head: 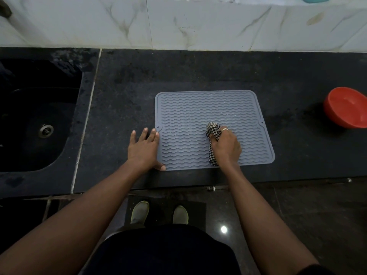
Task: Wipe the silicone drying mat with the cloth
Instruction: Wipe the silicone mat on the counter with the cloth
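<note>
A grey silicone drying mat (198, 110) with wavy ridges lies flat on the dark countertop. My right hand (226, 145) is closed around a bunched black-and-white checked cloth (212, 130) and presses it onto the mat's front middle; a tail of the cloth hangs out below the fist. My left hand (143, 148) lies flat with fingers spread on the counter at the mat's left edge, its thumb resting on the mat's front left corner.
A black sink (35, 116) with a metal drain is sunk into the counter at the left. A red bowl (346, 107) stands at the right edge. A marble-tiled wall (178, 22) rises behind the countertop (123, 92).
</note>
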